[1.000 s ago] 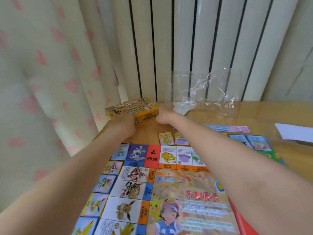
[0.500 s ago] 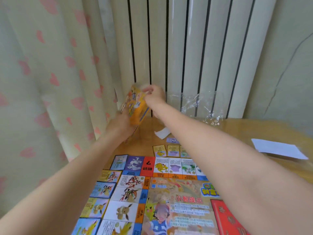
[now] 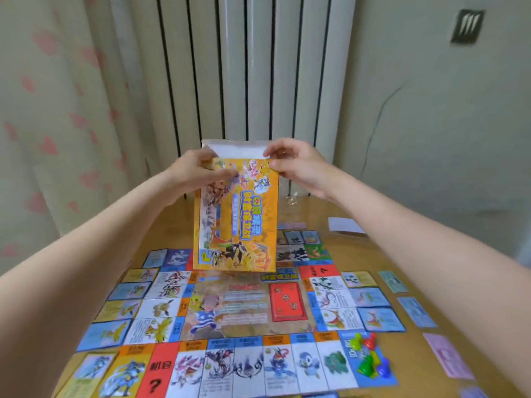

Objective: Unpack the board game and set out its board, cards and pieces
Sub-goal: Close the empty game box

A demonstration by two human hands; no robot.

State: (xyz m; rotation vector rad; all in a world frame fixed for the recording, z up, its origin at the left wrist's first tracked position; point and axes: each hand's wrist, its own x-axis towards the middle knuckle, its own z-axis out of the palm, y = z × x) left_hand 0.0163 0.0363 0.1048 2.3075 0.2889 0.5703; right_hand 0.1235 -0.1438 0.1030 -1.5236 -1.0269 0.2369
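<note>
Now lifted off the wooden table (image 3: 321, 222), where a second ago it lay flat at the far edge: the yellow game box (image 3: 238, 216), held upright above the board (image 3: 230, 305), printed face toward the camera, white flap (image 3: 235, 149) open at the top. Left hand (image 3: 198, 170) moved from the box's near side to gripping its upper left corner; right hand (image 3: 298, 165) pinching the upper right corner at the flap.

box (image 3: 238, 216) above board (image 3: 230, 305), pawns (image 3: 367, 354) on board
</note>
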